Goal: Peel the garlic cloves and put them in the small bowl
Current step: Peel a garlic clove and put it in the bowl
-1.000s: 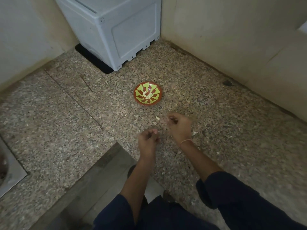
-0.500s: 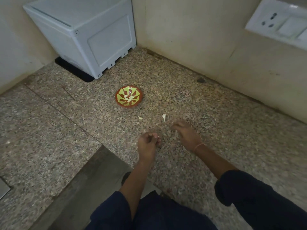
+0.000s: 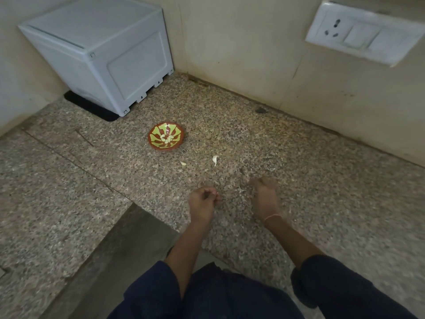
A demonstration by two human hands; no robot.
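The small red bowl with a green pattern stands on the speckled stone counter and has a few peeled garlic cloves in it. One loose garlic clove and a smaller garlic piece lie on the counter between the bowl and my hands. My left hand has its fingers curled and pinches a small pale clove at the fingertips. My right hand is off to the right, low over the counter beside some peel scraps. It is blurred and its bent fingertips are hidden.
A grey plastic box on a black mat stands in the back left corner. Walls close the counter at the back and right, with a switch and socket plate. The counter edge drops off at the lower left. More peel bits lie ahead of my right hand.
My hands have come apart: the right hand moved right and down toward the counter, the left stayed put with its fingers curled. The view shifted, so the bowl appears farther left.
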